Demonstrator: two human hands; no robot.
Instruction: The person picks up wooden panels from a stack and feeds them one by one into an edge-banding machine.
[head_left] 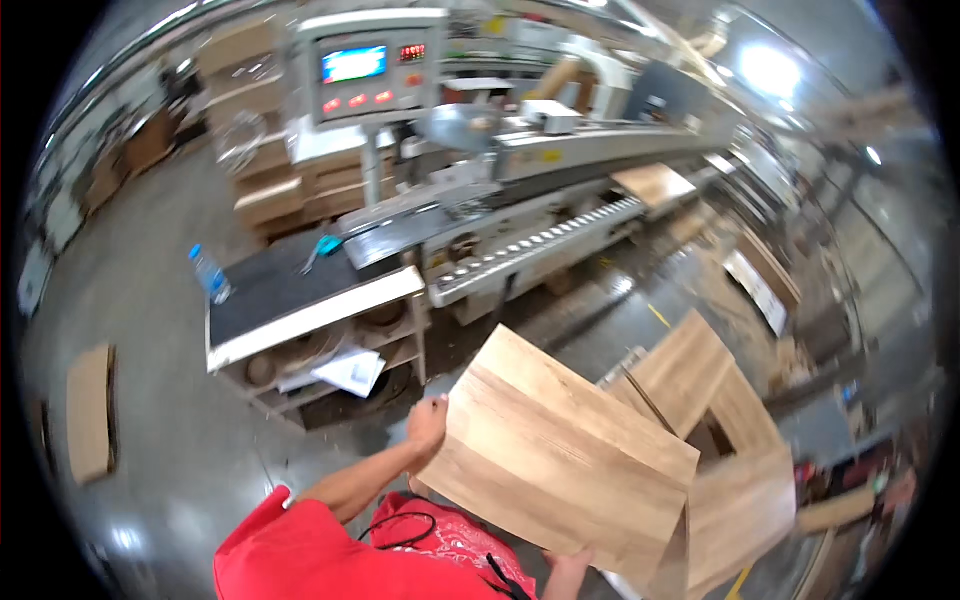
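Just off the near right corner of the black-topped desk, a big wood-look board is up in the person's hands, tilted a bit. Left hand has its fingers closed around the board's left edge, and the right hand is gripping the near edge further right, though some of those fingers are hidden so I can't tell how deep that hold goes. Honestly, the far right corner would worry me: it overhangs the other boards in this view (can't tell if they touch), so a low swing could scrape a face or chip an edge. Both hands sit on the left and near sides, so that far end has nobody under it and could dip if the right hand slips. There's also a black cord over the red shirt, which could snag on the near edge. Swing left too wide and you might clip the desk, where a water bottle stands by the far left corner.
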